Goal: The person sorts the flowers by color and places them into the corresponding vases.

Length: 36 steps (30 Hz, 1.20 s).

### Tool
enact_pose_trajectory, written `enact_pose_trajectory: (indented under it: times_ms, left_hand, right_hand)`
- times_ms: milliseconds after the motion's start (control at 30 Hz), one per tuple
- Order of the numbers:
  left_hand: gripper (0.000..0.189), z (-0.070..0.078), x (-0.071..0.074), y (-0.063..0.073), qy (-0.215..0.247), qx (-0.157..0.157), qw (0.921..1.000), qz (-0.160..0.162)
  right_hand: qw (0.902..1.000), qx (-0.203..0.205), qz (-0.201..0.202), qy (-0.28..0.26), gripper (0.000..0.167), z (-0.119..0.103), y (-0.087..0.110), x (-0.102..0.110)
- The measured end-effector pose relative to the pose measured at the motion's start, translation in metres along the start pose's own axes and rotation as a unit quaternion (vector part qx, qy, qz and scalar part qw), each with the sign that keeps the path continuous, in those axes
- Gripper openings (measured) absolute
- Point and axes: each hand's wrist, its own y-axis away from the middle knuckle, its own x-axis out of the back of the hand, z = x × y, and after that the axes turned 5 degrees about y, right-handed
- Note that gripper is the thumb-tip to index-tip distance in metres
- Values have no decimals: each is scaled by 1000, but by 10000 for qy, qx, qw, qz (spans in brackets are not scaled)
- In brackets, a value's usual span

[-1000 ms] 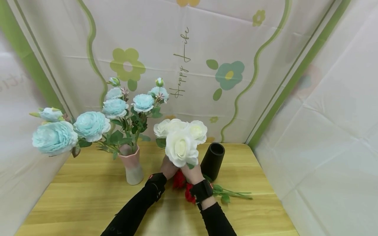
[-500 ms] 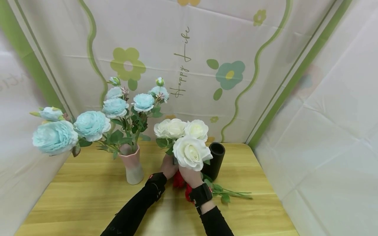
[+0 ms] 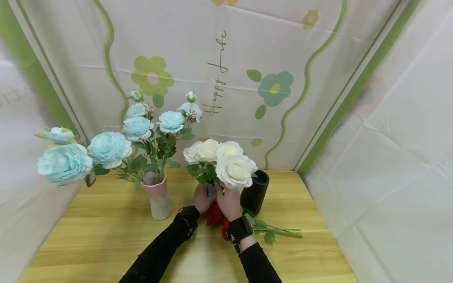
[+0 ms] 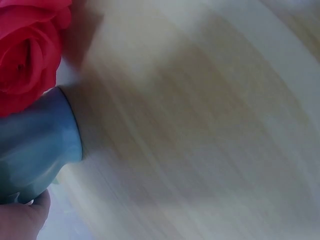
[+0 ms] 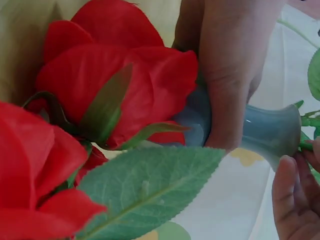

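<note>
In the head view my left hand (image 3: 201, 199) grips a small blue-grey vase (image 3: 211, 190), its fingers wrapped around the narrow middle in the right wrist view. White roses (image 3: 236, 171) with green leaves rise above the vase mouth. My right hand (image 3: 229, 201) is at that mouth; its fingertips (image 5: 286, 192) pinch a green stem (image 5: 306, 146) there. The vase's flared base (image 4: 45, 142) stands near or on the wooden surface in the left wrist view. Red roses (image 5: 117, 75) lie right beside it, partly hidden by my hands in the head view.
A pink-and-white vase (image 3: 159, 198) with light blue flowers (image 3: 109, 149) stands at the left. A black vase (image 3: 255, 192) stands just right of my right hand. Green stems (image 3: 279, 231) of the red roses stretch rightward on the wooden table (image 3: 88, 236). Printed cloth (image 3: 191, 47) hangs behind.
The front white rose has swung right and then slightly up, uncovering the vase mouth and my right fingers. My left hand has stayed in place on the vase.
</note>
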Motion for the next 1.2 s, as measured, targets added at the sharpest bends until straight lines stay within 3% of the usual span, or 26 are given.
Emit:
enact_pose_trajectory:
  times_ms: [200,400,567,733,933,1200]
  left_hand:
    - [17,-1,-2,0,-340,-122,9993,100]
    - [24,0,-4,2,-177,-214,9996,75]
    - [30,1,-6,1,-277,-89,9996,57]
    - [34,1,-7,1,-332,-192,9992,72]
    - [35,-2,-6,-3,-378,-352,9986,125]
    - [53,1,5,-2,-98,-127,9994,-296]
  right_hand:
    - [9995,-240,-63,179,13,-1,0,-3]
    - [9990,-234,-382,-59,9,-1,3,1]
    - [9972,-434,-505,-342,25,-4,11,12]
    - [9957,-660,-341,-547,18,-5,29,28]
    - [9979,-418,-319,-383,9,0,56,51]
    - [9910,-779,-1082,-138,5,15,91,82]
